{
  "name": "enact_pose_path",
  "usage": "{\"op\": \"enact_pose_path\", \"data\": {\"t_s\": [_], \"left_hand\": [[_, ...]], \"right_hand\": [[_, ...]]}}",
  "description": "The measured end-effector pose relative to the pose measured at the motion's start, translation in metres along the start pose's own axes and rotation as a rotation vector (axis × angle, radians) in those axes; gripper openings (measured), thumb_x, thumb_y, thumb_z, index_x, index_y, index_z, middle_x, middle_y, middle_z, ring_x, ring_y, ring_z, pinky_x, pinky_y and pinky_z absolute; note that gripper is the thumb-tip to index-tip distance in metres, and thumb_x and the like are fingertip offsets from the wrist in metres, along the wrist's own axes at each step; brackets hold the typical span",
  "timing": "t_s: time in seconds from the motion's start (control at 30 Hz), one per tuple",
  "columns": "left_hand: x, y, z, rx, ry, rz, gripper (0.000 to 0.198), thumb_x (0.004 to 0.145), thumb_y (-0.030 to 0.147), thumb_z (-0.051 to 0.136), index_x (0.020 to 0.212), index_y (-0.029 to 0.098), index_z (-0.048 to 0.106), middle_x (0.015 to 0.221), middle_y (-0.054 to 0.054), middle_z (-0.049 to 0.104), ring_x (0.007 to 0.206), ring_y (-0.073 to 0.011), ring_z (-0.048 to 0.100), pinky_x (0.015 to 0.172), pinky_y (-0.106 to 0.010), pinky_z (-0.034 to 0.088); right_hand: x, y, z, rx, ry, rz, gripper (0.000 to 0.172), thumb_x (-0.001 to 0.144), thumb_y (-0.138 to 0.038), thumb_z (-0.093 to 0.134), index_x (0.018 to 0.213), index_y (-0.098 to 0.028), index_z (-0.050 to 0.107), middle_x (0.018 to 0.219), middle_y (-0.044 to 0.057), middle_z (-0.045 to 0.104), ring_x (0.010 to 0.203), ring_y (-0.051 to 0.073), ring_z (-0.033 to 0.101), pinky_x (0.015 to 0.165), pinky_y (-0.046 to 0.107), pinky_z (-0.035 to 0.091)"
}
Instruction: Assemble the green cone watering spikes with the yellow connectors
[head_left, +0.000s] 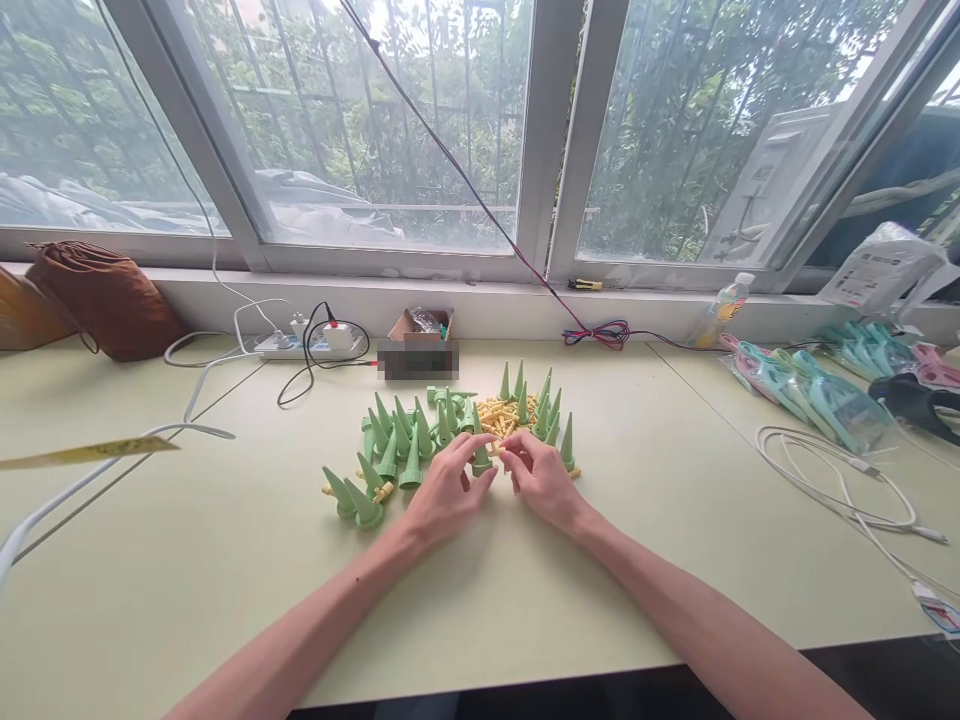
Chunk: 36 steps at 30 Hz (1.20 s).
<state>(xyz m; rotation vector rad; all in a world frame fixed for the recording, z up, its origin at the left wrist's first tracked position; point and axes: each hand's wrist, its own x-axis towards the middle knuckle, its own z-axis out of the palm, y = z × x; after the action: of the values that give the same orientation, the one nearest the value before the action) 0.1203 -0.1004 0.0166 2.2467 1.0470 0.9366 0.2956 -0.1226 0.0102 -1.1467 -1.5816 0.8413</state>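
My left hand is closed around a green cone-shaped plastic spike, which points upward. My right hand pinches a small yellow plastic piece at the side of that spike, and my left fingertips are close to it too. How far the piece sits in the spike is hidden by the fingers. Beyond my hands lies a pile of yellow pieces. Many green spikes stand to the left of the pile, and several more green spikes to its right. Nearer me, a small group of spikes has yellow pieces on the sides.
A small open box stands at the back, beside a power strip with cables. A brown bag is at the left. On the right are a bottle, bagged plastic clips and a white cable.
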Motion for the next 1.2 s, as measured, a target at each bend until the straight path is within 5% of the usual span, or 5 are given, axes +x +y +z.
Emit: {"op": "enact_pose_path", "data": {"t_s": [0.6, 1.2], "left_hand": [[-0.0020, 0.0026, 0.0000, -0.024, -0.046, -0.012, 0.029, 0.090, 0.024, 0.056, 0.118, 0.022, 0.057, 0.095, -0.001, 0.057, 0.057, -0.0071, 0.049, 0.057, -0.024, 0.047], [-0.0023, -0.0014, -0.0020, 0.012, -0.059, 0.051, 0.034, 0.090, 0.024, 0.058, 0.124, 0.025, 0.056, 0.097, -0.002, 0.058, 0.059, -0.0071, 0.052, 0.061, -0.024, 0.051]], "right_hand": [[-0.0010, 0.0028, -0.0037, -0.098, -0.001, -0.044, 0.029, 0.095, -0.038, 0.049, 0.074, -0.019, 0.051, 0.060, -0.004, 0.043, 0.054, 0.011, 0.037, 0.052, 0.025, 0.030], [0.0006, 0.0047, -0.0024, -0.166, 0.024, -0.075, 0.035, 0.097, -0.038, 0.047, 0.070, -0.018, 0.054, 0.058, -0.003, 0.046, 0.054, 0.011, 0.039, 0.052, 0.025, 0.030]]}}
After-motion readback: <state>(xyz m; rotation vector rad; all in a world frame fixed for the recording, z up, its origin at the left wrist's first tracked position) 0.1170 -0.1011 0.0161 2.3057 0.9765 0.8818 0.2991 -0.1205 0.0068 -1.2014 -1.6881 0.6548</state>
